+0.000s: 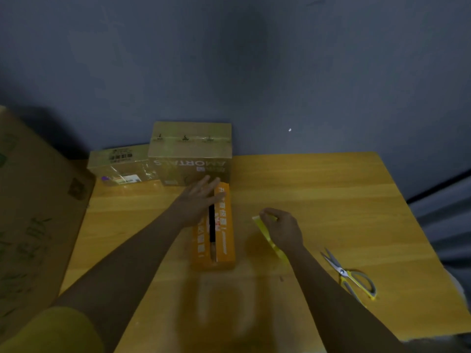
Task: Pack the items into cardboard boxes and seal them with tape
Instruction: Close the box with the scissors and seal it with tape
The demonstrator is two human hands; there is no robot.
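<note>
A: Where is the orange box (216, 230) lying?

B: Mid-table (318, 189), top seam gaping. The left hand (197, 200), fingers spread flat, is pressing one flap; the right hand (281, 229) is pinching a yellow strip (270, 238), likely tape.

A: The risk?

B: The flaps may be springing apart, leaving tape creased or off-seam.

Orange box (221, 230) (flaps slightly apart) lies mid-table.
</note>
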